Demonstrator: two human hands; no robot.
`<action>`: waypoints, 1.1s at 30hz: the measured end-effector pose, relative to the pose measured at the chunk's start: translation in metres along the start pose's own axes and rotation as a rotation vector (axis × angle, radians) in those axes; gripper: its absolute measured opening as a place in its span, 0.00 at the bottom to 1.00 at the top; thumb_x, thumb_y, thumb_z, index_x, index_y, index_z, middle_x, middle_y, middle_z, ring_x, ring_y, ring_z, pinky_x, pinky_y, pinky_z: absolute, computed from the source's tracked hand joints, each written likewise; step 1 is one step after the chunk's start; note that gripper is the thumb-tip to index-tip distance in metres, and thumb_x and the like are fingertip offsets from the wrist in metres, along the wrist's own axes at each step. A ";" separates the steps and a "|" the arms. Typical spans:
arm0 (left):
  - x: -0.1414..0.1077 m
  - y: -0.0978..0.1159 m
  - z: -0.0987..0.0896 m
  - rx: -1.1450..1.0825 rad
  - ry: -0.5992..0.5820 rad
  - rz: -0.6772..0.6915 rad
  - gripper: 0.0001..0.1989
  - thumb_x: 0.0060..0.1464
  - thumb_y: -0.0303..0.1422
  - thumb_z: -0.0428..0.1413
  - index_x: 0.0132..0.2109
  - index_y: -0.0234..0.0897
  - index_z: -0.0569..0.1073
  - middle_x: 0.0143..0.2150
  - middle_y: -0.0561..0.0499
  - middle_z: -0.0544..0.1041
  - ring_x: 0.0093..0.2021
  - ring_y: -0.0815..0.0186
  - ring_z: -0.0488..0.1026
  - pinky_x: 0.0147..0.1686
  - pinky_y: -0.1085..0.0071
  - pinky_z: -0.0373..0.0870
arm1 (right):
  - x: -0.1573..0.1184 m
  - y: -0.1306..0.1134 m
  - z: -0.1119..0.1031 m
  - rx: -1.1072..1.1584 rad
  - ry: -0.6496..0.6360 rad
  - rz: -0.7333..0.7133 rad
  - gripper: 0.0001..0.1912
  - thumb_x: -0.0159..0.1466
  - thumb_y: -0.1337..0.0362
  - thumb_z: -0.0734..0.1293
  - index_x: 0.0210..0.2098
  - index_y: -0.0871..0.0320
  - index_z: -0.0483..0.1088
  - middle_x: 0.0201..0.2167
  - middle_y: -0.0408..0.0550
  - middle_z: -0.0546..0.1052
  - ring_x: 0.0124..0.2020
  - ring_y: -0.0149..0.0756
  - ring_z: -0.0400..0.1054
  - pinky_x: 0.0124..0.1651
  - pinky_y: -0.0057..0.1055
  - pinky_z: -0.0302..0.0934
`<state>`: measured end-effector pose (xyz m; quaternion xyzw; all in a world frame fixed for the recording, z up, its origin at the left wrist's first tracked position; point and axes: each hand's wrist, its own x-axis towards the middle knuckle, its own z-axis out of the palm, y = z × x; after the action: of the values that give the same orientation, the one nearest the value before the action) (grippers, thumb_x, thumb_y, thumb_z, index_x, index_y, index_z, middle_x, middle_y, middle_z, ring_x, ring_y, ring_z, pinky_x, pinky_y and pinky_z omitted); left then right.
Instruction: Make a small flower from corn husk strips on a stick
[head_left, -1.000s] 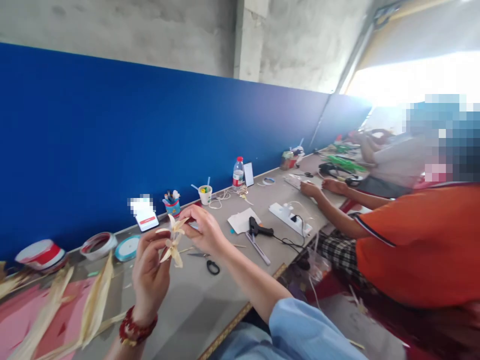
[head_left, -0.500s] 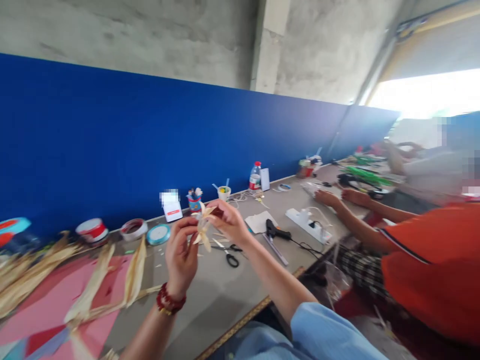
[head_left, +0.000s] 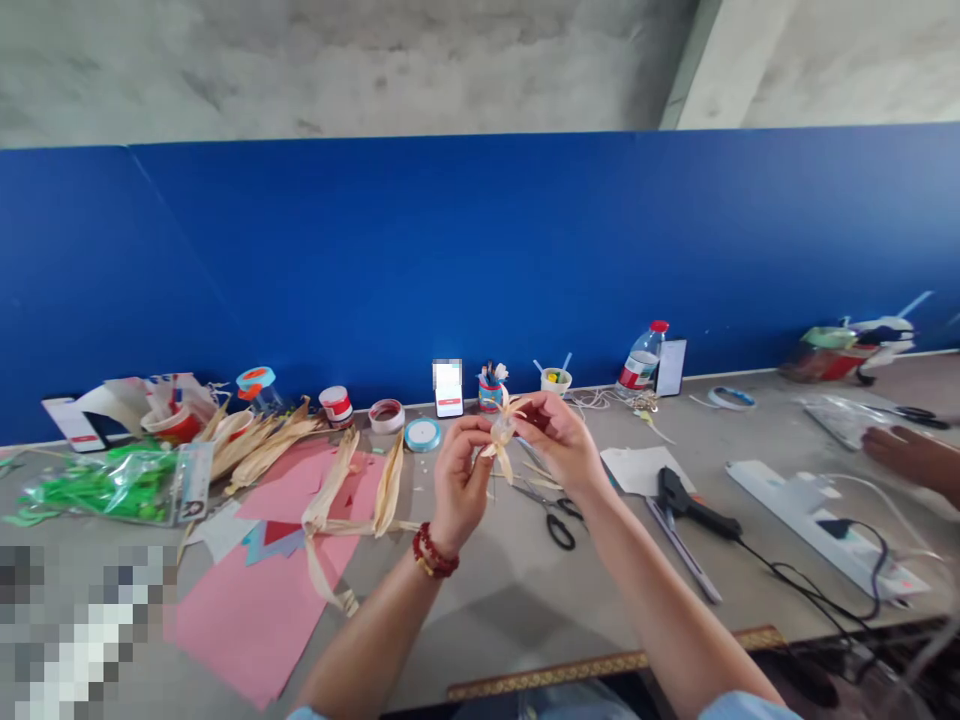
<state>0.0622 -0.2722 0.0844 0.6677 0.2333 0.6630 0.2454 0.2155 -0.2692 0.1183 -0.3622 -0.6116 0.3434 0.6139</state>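
Observation:
Between my two hands, above the table, is a small pale flower-like piece of dried husk [head_left: 501, 437] with pointed petals. My left hand [head_left: 460, 485] is closed on its left side, thumb and fingers pinching it, with dark red beads on the wrist. My right hand [head_left: 559, 445] pinches the piece from the upper right; its fingertips are partly hidden. Below the hands lie scissors [head_left: 561, 532] with black handles, their blades among thin husk scraps. Long dried corn husks [head_left: 388, 485] lie to the left on pink paper [head_left: 251, 620].
On the right are a black glue gun [head_left: 697, 508], a white power strip [head_left: 810, 530] with cables, and a co-worker's hand [head_left: 911, 460]. Along the blue partition [head_left: 450, 250] stand a phone [head_left: 448, 390], a pen cup [head_left: 490, 397] and a bottle [head_left: 642, 362]. A green-filled bag [head_left: 112, 485] lies left.
My view has swung left, bringing the green-filled bag into sight and leaving only a hand of the co-worker. Both hands keep hold of the husk flower, which looks slightly turned.

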 end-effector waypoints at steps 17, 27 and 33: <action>-0.032 -0.020 0.027 -0.139 0.090 -0.290 0.06 0.60 0.34 0.56 0.36 0.39 0.75 0.46 0.46 0.73 0.46 0.62 0.72 0.47 0.64 0.70 | -0.027 0.031 -0.011 0.207 0.077 -0.013 0.11 0.62 0.60 0.70 0.32 0.54 0.62 0.34 0.44 0.70 0.34 0.32 0.66 0.38 0.30 0.61; -0.027 -0.029 0.008 -0.281 0.081 -0.713 0.09 0.53 0.38 0.64 0.36 0.37 0.78 0.41 0.47 0.80 0.43 0.63 0.75 0.47 0.69 0.69 | -0.023 0.062 -0.026 0.076 -0.073 0.139 0.06 0.60 0.64 0.68 0.32 0.55 0.65 0.32 0.44 0.73 0.30 0.32 0.67 0.35 0.30 0.63; -0.026 -0.032 0.016 -0.262 -0.005 -0.681 0.09 0.52 0.38 0.63 0.35 0.36 0.78 0.42 0.48 0.79 0.40 0.63 0.74 0.41 0.71 0.69 | -0.023 0.066 -0.026 -0.103 -0.154 0.073 0.04 0.60 0.70 0.65 0.34 0.56 0.67 0.29 0.43 0.73 0.29 0.34 0.68 0.35 0.31 0.64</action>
<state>0.0787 -0.2643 0.0439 0.5163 0.3546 0.5658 0.5362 0.2422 -0.2563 0.0503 -0.3879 -0.6603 0.3602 0.5327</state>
